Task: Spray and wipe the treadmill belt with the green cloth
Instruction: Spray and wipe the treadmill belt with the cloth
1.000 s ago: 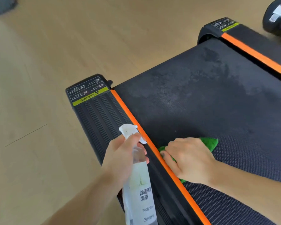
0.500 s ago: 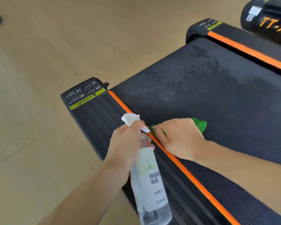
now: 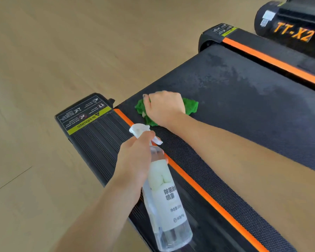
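On the treadmill belt near its rear corner, green cloth bunched under the right hand, fingers curled gripping it, left hand clasped round a spray bottle above the side rail

We lose most of the green cloth under the right hand; only its crumpled edges show on either side of the knuckles. The left hand covers the spray bottle neck and trigger. Beyond the right hand, the treadmill belt runs off the frame's edge. The warning label small print is unreadable.
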